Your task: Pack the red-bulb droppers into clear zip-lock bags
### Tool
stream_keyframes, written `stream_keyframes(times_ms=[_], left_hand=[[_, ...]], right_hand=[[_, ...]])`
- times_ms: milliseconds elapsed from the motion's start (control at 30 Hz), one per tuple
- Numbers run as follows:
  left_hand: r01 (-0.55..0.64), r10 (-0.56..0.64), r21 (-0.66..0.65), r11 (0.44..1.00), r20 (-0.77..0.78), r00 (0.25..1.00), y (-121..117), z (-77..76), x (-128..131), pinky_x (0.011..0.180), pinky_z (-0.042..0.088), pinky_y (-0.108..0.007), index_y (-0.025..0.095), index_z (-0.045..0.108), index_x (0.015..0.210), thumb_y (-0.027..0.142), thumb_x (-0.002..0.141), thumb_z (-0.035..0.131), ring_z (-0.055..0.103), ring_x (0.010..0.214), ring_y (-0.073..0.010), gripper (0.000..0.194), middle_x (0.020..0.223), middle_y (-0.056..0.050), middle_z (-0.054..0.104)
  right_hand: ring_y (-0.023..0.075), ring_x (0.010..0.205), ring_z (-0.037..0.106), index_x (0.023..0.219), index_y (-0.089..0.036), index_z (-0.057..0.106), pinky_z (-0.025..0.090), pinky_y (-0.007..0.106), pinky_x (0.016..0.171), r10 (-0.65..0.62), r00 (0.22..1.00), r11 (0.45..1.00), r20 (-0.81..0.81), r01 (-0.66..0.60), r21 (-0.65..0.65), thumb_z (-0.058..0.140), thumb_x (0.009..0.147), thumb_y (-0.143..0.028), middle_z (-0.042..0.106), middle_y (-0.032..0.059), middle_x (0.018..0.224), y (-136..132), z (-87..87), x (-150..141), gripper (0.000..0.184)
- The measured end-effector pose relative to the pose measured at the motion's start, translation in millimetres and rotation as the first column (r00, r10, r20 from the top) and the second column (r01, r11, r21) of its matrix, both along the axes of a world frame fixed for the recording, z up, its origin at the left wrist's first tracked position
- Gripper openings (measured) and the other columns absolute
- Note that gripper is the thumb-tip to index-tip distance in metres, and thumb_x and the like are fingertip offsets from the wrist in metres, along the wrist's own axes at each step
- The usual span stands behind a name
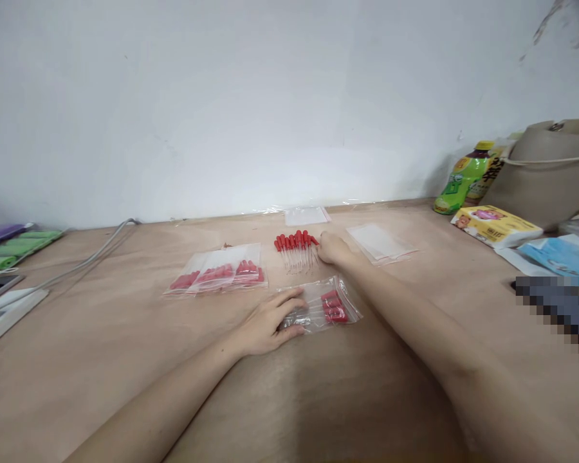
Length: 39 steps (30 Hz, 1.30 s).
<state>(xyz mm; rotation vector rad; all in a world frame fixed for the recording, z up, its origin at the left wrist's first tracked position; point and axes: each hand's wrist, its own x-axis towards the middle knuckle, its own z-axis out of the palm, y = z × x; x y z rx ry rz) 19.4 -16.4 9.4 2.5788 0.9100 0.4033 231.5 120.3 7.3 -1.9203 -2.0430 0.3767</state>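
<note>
A clear zip bag (pixel 313 316) lies flat on the table with several red-bulbed droppers inside. My left hand (pixel 270 321) rests on its left end, fingers and thumb spread over the plastic. Beyond the bag, a row of loose droppers (pixel 296 243) has the red bulbs pointing to the wall and the thin clear stems toward me. My right hand (pixel 332 249) is at the right end of this row, its fingers closed at the red bulb of a tilted dropper (pixel 313 240). The fingertips are partly hidden.
Filled zip bags (pixel 222 273) overlap at left. Flat zip bags (pixel 379 241) lie at right, another (pixel 306 215) by the wall. A bottle (pixel 463 180), yellow tissue pack (pixel 496 225) and beige bag (pixel 545 173) stand right. A cable (pixel 96 255) and green rolls (pixel 22 247) lie left.
</note>
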Motion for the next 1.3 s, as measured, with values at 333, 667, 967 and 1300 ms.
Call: stream_keyframes(times_ms=[333,667,967,1300], left_hand=[[-0.001,0.001,0.019,1.000,-0.033,0.999,1,-3.2,-1,0.103,0.034,-0.038,0.023,0.038,0.131,0.035,0.087,0.051,0.035,0.127,-0.0224,0.047,0.142,-0.007,0.031],[-0.008,0.008,-0.010,1.000,0.018,1.000,1,-0.3,-1,0.100,0.037,-0.038,0.024,0.044,0.121,0.034,0.087,0.051,0.041,0.123,-0.0232,0.037,0.139,-0.007,0.036],[-0.017,0.017,-0.014,1.000,0.027,0.999,0,0.1,0,0.100,0.037,-0.037,0.024,0.045,0.120,0.035,0.087,0.051,0.041,0.123,-0.0224,0.035,0.139,-0.007,0.036],[-0.018,0.018,0.015,1.000,0.011,1.000,2,-4.2,-2,0.101,0.035,-0.038,0.024,0.030,0.134,0.036,0.087,0.050,0.038,0.125,-0.0224,0.052,0.138,-0.007,0.037]], right_hand=[[0.0199,0.071,0.059,0.137,-0.008,0.009,0.047,0.032,0.067,0.078,0.929,0.987,-0.362,-0.021,0.158,0.042,0.079,-0.021,0.060,0.0110,0.088,-42,1.2,43,0.068],[0.0079,0.052,0.053,0.128,-0.027,0.016,0.049,0.024,0.050,0.080,0.478,0.906,-0.875,0.332,0.264,0.050,0.076,-0.038,0.048,-0.0027,0.080,-107,-14.9,60,0.063],[0.0155,0.065,0.061,0.108,-0.023,0.032,0.053,0.034,0.072,0.014,0.338,0.994,-0.941,0.099,0.050,0.067,0.061,-0.050,0.054,-0.0033,0.069,-113,-27.0,45,0.064],[0.0135,0.062,0.058,0.106,-0.019,0.049,0.050,0.029,0.062,-0.029,0.352,0.996,-0.935,0.092,0.003,0.074,0.055,-0.047,0.059,-0.0014,0.068,-115,-28.0,58,0.064]])
